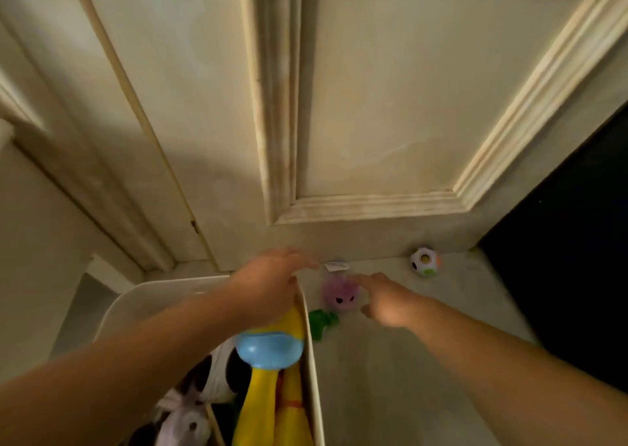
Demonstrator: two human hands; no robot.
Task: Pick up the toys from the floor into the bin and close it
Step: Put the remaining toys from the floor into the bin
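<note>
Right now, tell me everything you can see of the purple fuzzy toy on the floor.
The purple toy is a small round ball of pale, soft-looking fuzz with two dark slanted eyes facing the camera. It lies on the floor just right of the bin, not yet picked up. The green toy sits close at its lower left; whether they touch is unclear. The right hand reaches to its upper right edge with straight fingers, at or almost on the fuzz.

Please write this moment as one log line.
left hand: open, over open bin | right hand: open, reaching purple fuzzy toy | floor: green toy, spotted ball
</note>
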